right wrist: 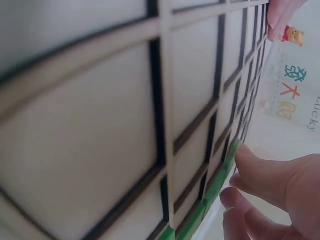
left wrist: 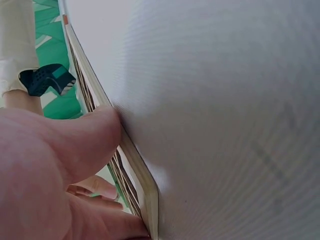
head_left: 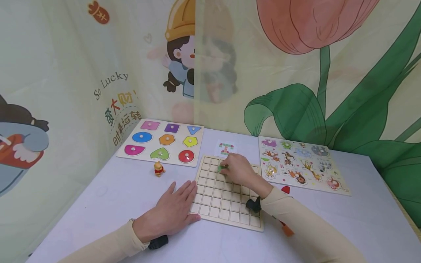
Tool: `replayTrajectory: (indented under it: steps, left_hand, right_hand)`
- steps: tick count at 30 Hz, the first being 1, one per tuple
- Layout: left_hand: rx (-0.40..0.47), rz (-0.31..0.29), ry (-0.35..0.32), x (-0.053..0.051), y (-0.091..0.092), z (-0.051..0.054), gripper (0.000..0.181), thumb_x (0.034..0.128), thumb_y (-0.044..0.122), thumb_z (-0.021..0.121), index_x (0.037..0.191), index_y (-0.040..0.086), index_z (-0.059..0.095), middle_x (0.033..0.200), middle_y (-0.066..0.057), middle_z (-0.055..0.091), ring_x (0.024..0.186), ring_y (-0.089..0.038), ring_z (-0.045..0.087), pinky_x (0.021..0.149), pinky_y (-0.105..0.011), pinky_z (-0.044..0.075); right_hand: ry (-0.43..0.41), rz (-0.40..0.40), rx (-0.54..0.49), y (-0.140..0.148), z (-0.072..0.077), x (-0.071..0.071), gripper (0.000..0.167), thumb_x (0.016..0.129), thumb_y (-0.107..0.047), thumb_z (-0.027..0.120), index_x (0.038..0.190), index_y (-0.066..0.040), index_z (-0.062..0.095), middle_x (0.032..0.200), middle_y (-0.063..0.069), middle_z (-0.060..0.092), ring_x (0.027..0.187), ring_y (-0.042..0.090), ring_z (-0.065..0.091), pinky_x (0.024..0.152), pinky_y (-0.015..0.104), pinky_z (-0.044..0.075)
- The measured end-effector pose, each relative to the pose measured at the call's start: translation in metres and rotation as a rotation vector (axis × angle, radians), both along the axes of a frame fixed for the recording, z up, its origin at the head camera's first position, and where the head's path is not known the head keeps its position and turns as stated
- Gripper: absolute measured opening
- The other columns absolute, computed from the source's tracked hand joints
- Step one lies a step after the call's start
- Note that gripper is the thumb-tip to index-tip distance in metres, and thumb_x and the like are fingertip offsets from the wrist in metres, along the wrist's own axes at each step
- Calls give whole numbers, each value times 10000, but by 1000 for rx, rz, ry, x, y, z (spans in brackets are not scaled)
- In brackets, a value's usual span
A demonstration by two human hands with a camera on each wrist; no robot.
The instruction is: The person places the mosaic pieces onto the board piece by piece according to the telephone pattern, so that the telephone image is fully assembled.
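Note:
A wooden grid board lies on the white table, its edge also in the left wrist view. My left hand rests flat with spread fingers at the board's left side, the thumb touching its edge. Near the board's far edge, my right hand pinches a green piece between thumb and curled fingers. In the right wrist view, the right thumb meets the end of a green strip on the grid; the fingertips' hold is partly hidden.
A patterned card lies beyond the board. At back left is a shape puzzle with a small bear figure before it; an animal puzzle lies at right. Red and orange pieces lie by my right arm.

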State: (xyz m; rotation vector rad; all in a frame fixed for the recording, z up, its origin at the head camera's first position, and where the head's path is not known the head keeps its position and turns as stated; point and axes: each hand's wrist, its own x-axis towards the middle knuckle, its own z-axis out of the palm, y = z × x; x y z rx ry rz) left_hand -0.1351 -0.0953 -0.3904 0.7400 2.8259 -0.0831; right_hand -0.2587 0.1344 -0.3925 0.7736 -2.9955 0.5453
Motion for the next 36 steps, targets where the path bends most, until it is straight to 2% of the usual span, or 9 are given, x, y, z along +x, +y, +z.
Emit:
replayTrajectory:
  steps: [4,9,11,18,25,32,36]
  left_hand:
    - [7,-2,-1,0,0,0,867,972,636,546,1590,59,355,1679,-86,346,1572,-260,305,1259,-594,254]
    - [7,-2,-2,0,1,0,869,969,634,553,1589,58,356,1679,-83,347,1572,-260,305,1257,-597,255]
    - [8,-1,-2,1,1,1,869,969,632,556,1588,56,357,1678,-84,347,1572,-260,304,1257,-598,254]
    - [16,7,-18,1,1,0,872,965,624,570,1589,55,355,1681,-83,341,1576,-260,296,1262,-597,243]
    - [10,7,-18,1,2,0,871,966,624,570,1591,58,352,1685,-80,335,1576,-256,297,1262,-596,245]
    - [7,4,-12,0,1,-1,874,965,631,565,1591,60,353,1682,-81,340,1575,-258,297,1260,-598,249]
    - [15,5,-9,0,0,-1,876,962,629,570,1590,57,354,1679,-88,345,1574,-264,301,1258,-601,250]
  right_hand:
    - [-4,-9,-34,7,5,2,266,905,-178,791,1135,-43,788,1073,115,760,905,253,704,699,331,551]
    - [-16,-23,-86,19,8,6,317,913,-209,785,1197,-69,769,1075,115,752,892,246,702,687,332,547]
    - [-20,-32,-108,24,9,8,321,914,-222,784,1202,-80,770,1077,105,752,874,223,687,696,326,544]
    - [-24,-37,-147,46,6,19,329,910,-225,788,1209,-89,769,1061,96,756,708,110,573,598,255,450]
    - [-8,-70,-167,76,8,34,334,908,-226,787,1206,-77,768,1036,99,756,784,139,594,635,262,459]
    - [14,-150,-154,110,12,49,349,898,-225,797,1216,-85,765,1044,100,753,780,145,549,543,239,393]
    - [18,-201,-141,128,12,57,348,884,-203,809,1208,-81,767,1038,97,752,802,158,563,557,230,399]
